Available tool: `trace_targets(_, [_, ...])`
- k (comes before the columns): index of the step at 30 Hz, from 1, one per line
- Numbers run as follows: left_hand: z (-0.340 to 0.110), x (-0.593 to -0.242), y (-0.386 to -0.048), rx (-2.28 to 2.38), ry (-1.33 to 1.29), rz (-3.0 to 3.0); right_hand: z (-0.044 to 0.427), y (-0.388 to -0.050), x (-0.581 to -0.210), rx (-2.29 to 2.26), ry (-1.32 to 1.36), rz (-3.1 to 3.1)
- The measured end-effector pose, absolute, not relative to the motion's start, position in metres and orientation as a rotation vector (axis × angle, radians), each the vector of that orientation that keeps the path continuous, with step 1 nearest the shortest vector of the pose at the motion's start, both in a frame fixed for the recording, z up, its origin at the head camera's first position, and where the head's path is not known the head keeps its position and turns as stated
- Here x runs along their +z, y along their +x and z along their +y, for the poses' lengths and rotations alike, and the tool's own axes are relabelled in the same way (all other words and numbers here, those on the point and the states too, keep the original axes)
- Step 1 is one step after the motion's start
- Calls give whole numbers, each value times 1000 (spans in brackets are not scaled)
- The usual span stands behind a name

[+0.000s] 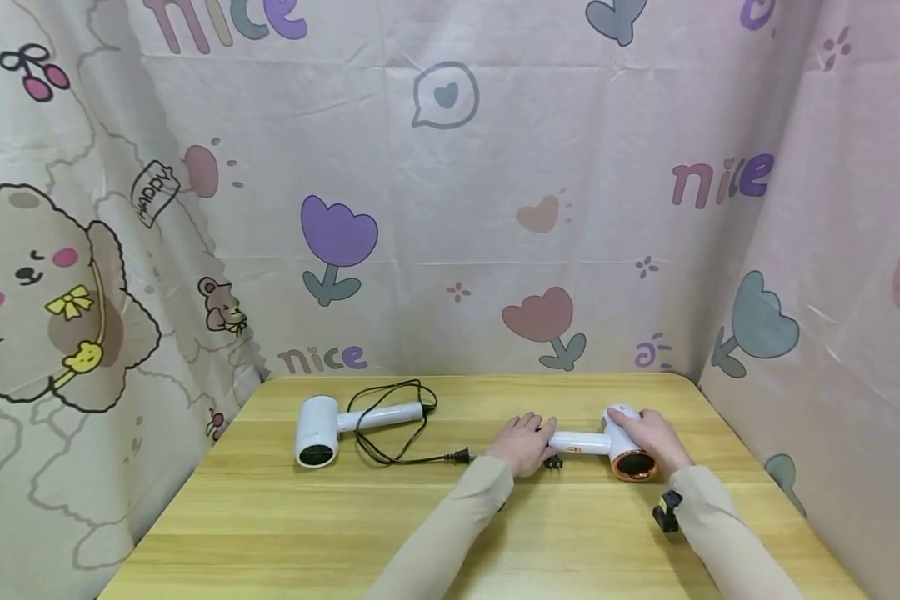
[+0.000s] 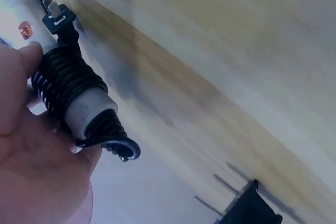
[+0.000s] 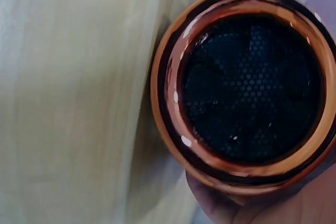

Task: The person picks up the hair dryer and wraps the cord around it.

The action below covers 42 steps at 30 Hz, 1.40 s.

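Observation:
A white hair dryer [image 1: 581, 442] with a copper-coloured rim lies on the right part of the table. My right hand [image 1: 656, 437] grips its head from above, and the right wrist view looks straight at the dark outlet grille [image 3: 252, 85] inside the copper ring. At the handle's end, my left hand [image 1: 523, 444] holds the part where a black cord [image 2: 68, 77] is wound in tight coils. That cord's two-pin plug [image 2: 58, 19] sticks out beside the handle. Some left fingers are hidden behind the handle.
Another white hair dryer [image 1: 318, 429] lies on the table [image 1: 270, 525] at the left. Its loose black cord [image 1: 378, 454] loops beside it, ending in a plug [image 1: 461, 456] near my left hand. A patterned curtain [image 1: 435, 208] hangs behind and along both sides.

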<state>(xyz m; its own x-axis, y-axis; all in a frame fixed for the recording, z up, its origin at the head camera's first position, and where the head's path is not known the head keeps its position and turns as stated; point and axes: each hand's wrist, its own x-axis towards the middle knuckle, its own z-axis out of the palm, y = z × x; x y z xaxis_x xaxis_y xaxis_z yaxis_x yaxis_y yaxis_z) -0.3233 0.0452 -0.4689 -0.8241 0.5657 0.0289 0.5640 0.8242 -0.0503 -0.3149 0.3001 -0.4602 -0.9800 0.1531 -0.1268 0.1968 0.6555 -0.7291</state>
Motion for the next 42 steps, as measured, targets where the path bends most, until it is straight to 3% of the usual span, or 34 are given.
trace_targets(11, [18, -458, -320, -13, -900, -2945, 264, -319, -455, -696, 46, 3260])
trace_targets(30, [-98, -430, -319, -320, -787, -2791, 193, -310, -463, -784, -497, 3328])
trace_targets(42, [-191, -435, -320, -338, -466, -2715, 185, -305, -466, -760, -532, 3339])
